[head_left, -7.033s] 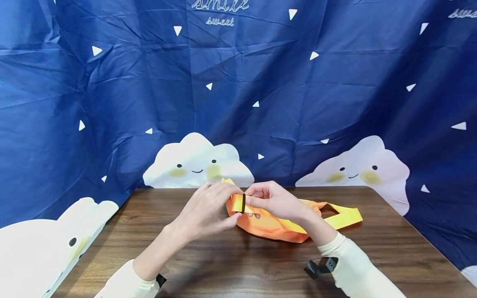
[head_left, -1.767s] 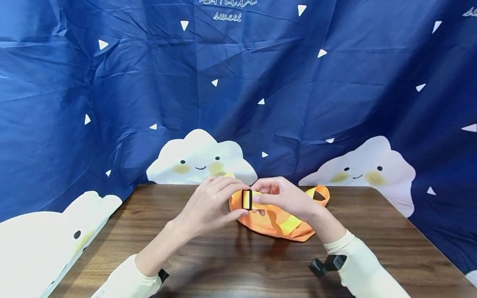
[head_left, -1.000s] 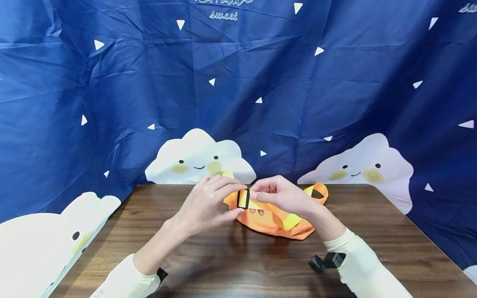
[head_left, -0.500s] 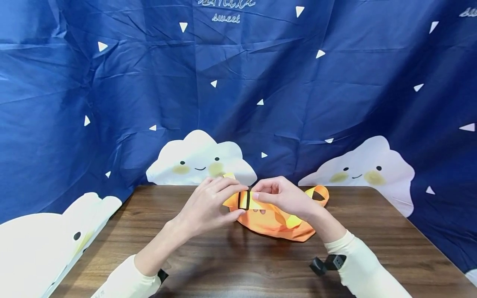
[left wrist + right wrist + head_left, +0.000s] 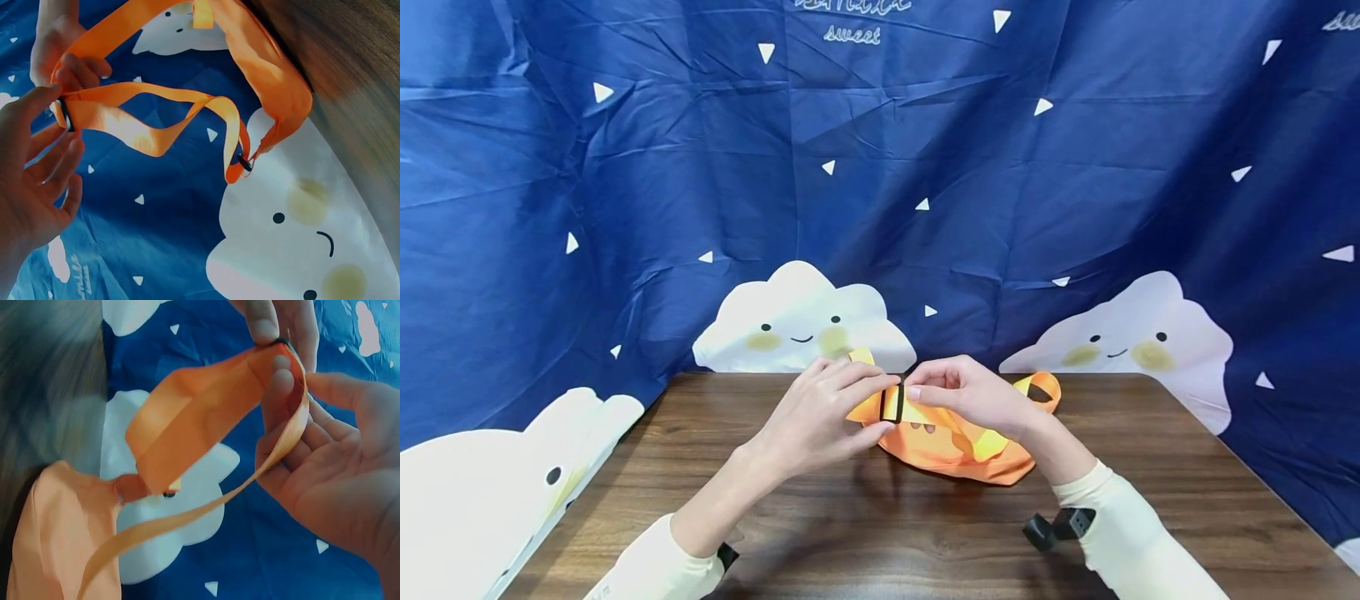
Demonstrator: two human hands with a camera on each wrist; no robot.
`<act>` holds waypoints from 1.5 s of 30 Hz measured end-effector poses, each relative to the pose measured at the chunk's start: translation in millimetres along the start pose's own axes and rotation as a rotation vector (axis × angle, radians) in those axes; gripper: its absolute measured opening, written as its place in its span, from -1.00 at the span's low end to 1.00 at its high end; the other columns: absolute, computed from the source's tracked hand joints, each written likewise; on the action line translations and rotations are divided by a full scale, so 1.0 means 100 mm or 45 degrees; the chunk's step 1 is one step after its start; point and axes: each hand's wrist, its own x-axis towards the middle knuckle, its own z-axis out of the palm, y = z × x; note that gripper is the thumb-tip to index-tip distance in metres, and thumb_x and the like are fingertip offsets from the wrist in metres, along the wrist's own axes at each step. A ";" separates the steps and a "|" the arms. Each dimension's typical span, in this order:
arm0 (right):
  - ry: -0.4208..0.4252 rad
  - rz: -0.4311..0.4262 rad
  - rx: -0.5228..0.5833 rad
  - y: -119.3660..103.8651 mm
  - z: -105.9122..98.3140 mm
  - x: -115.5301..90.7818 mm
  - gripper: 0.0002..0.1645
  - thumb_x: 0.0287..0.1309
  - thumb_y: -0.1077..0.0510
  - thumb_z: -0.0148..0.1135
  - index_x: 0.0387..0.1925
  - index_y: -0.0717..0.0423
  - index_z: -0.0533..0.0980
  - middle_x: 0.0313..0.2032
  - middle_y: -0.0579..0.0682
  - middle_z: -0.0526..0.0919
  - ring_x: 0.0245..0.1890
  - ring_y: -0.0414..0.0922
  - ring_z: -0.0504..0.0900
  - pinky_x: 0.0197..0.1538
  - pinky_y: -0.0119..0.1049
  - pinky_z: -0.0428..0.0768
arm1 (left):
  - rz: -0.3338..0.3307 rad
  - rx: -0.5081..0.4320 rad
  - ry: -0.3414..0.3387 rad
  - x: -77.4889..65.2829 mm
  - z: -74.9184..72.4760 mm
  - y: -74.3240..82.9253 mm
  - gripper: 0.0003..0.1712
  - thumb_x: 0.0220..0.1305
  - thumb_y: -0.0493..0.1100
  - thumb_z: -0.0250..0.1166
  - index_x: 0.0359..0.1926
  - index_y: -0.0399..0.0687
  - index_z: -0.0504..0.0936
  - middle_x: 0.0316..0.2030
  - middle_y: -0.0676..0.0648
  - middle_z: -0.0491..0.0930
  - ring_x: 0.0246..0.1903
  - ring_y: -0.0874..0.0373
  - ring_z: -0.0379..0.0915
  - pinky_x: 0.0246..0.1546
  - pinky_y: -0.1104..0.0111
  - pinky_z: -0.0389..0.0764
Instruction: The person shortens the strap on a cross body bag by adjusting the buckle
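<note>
An orange fabric bag with a long orange webbing strap is behind and below the hands. My left hand pinches a black strap slider by its top and bottom edges, thumb below and fingers above. Webbing runs through this slider. Just to its right, my right hand pinches the strap between thumb and forefinger; in the right wrist view the strap loops away from those fingers. In the left wrist view a second black fitting joins the strap near the bag.
A dark wood-grain table lies under the hands. Behind it hangs a blue curtain printed with clouds and white triangles. Black wrist cameras, one at the right cuff, sit on both pale sleeves.
Since seven seconds ago the slider has turned from edge-on to show its frame, and the strap at right has curled into a loop farther back. Over the last second the hands barely move.
</note>
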 end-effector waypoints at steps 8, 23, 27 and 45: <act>0.006 0.018 0.029 0.09 -0.08 -0.02 -0.79 0.38 0.13 0.30 -0.09 0.19 0.67 -0.38 0.02 0.62 -0.33 -0.09 0.52 -0.28 -0.33 0.48 | -0.001 0.028 0.001 0.00 0.01 -0.01 -0.45 0.15 0.05 0.50 0.15 0.01 0.68 0.00 0.07 0.63 0.05 0.10 0.48 0.03 0.16 0.43; 0.086 -0.036 -0.011 0.05 0.02 0.00 -0.79 0.33 0.14 0.34 -0.16 0.23 0.68 -0.50 0.02 0.57 -0.48 -0.10 0.44 -0.41 -0.35 0.38 | 0.001 0.031 -0.005 -0.01 0.02 -0.02 -0.46 0.13 0.06 0.52 0.12 -0.01 0.70 -0.03 0.09 0.64 0.00 0.12 0.49 -0.01 0.21 0.42; 0.086 -0.040 -0.040 0.04 0.06 0.01 -0.87 0.34 0.16 0.33 -0.19 0.16 0.69 -0.51 0.04 0.56 -0.51 -0.10 0.42 -0.44 -0.35 0.35 | 0.010 0.031 -0.003 -0.01 0.03 -0.03 -0.44 0.09 0.06 0.56 0.10 -0.02 0.71 -0.06 0.08 0.64 -0.03 0.12 0.49 -0.03 0.22 0.41; 0.101 -0.012 0.022 -0.01 -0.01 -0.02 -0.82 0.35 0.10 0.32 -0.14 0.11 0.70 -0.39 0.09 0.65 -0.37 -0.05 0.52 -0.31 -0.32 0.49 | -0.025 -0.003 0.036 0.00 0.01 -0.02 -0.44 0.13 0.05 0.52 0.13 -0.05 0.69 0.01 0.06 0.64 0.05 0.12 0.48 -0.03 0.20 0.41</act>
